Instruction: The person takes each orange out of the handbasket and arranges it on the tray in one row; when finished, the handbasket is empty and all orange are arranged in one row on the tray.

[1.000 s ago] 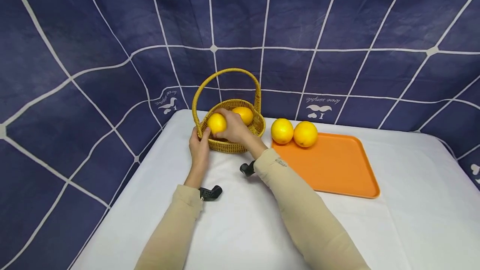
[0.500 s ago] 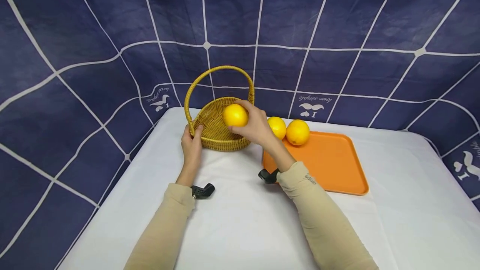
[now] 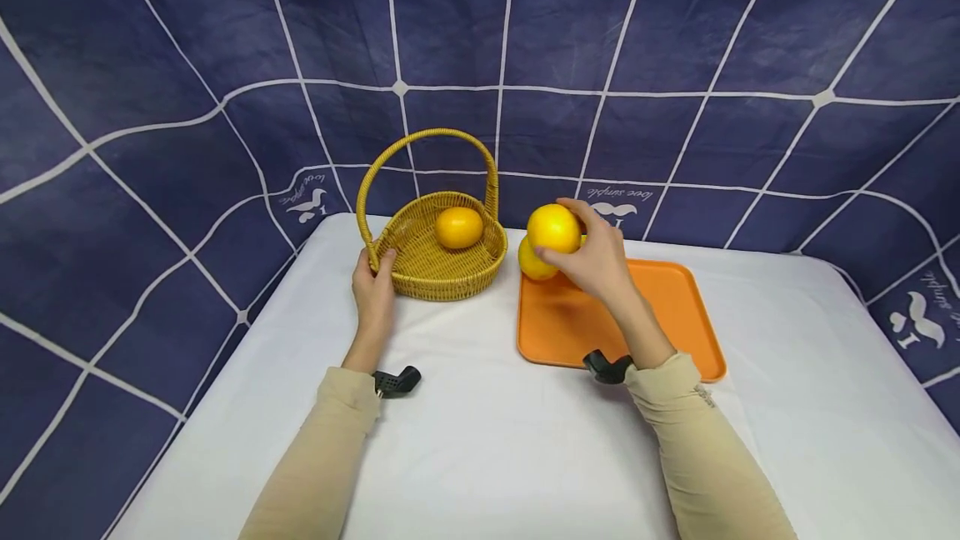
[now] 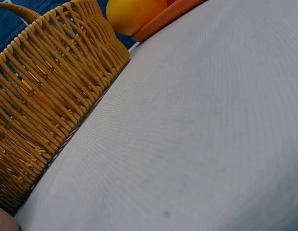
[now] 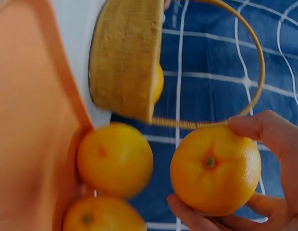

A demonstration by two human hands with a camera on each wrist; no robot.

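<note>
My right hand (image 3: 603, 265) holds an orange (image 3: 553, 228) up over the back left corner of the orange tray (image 3: 675, 307). Thumb and fingers are curled round the fruit, its stem end showing in the right wrist view. Two more oranges sit side by side at the tray's back edge: one orange (image 5: 115, 161) and another orange (image 5: 105, 217), largely hidden in the head view. With my left hand (image 3: 373, 298) I grip the left rim of the wicker basket (image 3: 442, 288), at the handle's foot. Inside the basket lies a single orange (image 3: 459, 228).
A white cloth (image 3: 480, 440) covers the table. Behind and to the left hangs a dark blue curtain (image 3: 562, 32) with white grid lines, close to the basket's back. The tall arched handle (image 3: 427, 133) rises over the basket.
The right hand has lifted an orange out of the basket and carried it right, over the tray. My left hand keeps its grip on the basket. The head view has shifted slightly.
</note>
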